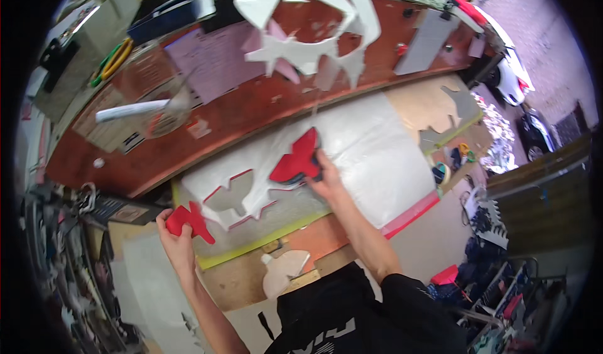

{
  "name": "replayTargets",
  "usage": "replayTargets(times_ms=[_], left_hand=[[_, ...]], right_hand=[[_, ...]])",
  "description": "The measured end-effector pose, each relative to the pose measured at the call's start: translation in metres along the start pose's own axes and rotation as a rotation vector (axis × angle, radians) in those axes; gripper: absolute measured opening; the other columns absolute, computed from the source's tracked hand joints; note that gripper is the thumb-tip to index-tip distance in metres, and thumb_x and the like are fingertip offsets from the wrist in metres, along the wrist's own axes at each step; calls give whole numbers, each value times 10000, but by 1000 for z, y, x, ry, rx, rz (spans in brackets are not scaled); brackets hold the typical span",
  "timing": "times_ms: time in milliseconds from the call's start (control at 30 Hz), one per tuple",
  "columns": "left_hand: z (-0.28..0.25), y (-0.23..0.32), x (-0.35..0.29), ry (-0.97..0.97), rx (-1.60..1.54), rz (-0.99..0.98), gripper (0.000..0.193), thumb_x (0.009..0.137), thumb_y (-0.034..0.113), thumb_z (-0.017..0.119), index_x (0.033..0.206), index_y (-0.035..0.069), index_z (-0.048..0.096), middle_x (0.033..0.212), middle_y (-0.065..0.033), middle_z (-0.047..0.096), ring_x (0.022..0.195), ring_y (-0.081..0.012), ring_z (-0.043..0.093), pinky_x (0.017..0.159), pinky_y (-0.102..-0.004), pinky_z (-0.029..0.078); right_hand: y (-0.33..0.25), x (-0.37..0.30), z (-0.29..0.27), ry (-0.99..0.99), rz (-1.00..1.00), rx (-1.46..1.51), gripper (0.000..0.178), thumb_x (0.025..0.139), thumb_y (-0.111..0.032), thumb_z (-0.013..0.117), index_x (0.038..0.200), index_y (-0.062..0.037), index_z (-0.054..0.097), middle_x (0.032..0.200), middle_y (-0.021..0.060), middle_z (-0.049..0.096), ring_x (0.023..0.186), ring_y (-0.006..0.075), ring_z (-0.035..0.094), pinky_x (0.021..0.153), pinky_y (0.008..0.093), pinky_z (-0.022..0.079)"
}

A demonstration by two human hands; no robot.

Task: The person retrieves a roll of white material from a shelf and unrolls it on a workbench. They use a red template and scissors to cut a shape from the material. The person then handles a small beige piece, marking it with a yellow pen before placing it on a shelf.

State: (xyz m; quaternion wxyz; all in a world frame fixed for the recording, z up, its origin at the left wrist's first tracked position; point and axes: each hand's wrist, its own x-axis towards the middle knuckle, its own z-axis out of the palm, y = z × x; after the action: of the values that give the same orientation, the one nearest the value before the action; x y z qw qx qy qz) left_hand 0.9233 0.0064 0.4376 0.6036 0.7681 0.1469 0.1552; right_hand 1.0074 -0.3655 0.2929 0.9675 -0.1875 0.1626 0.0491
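Observation:
My left hand (174,233) grips a red cut-out piece (196,222) with a notched outline, held over the left end of the worktable. Farther right, my right hand (326,177) is closed on the edge of a small stack of red cut-out pieces (298,158), with dark material showing along its side. Below that stack lies a white sheet (370,159) with a red edge. Its left part has shaped openings, through which a grey mat (230,197) with a yellow border shows. A pale, curved template-like piece (282,273) lies near my body.
A raised reddish-brown shelf (251,106) spans the far side, bearing white scraps (308,49), a pink paper (217,59) and yellow-green-handled scissors (113,60). More scissors (465,153) lie at the right. Hanging scraps (81,285) crowd the left; a cluttered rack (502,291) stands lower right.

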Motion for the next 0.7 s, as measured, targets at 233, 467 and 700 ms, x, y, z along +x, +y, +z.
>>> replayTargets(times_ms=[233, 467, 700], left_hand=[[138, 37, -52, -314, -214, 73, 719, 896, -55, 583, 1533, 77, 277, 1202, -124, 583, 1024, -158, 601, 882, -269, 491], [175, 49, -98, -439, -245, 109, 660, 909, -17, 618, 1503, 17, 333, 1266, -122, 581, 1051, -166, 591, 879, -280, 489], [151, 26, -132, -371, -640, -398, 480, 896, 20, 616, 1348, -36, 467, 1229, -143, 620, 1084, -251, 638, 954, -398, 519]], right_hand=[[17, -94, 88, -374, -200, -1113, 184, 1001, -201, 566, 1055, -34, 618, 869, 0, 617, 814, 81, 575, 732, 251, 485], [-47, -159, 100, -353, -184, -781, 219, 1041, -155, 474, 1165, 9, 548, 1055, 82, 680, 973, 120, 624, 845, 284, 497], [-292, -176, 12, 210, -542, -1695, 240, 947, -244, 597, 980, -6, 599, 870, 169, 694, 763, 211, 676, 701, 362, 534]])
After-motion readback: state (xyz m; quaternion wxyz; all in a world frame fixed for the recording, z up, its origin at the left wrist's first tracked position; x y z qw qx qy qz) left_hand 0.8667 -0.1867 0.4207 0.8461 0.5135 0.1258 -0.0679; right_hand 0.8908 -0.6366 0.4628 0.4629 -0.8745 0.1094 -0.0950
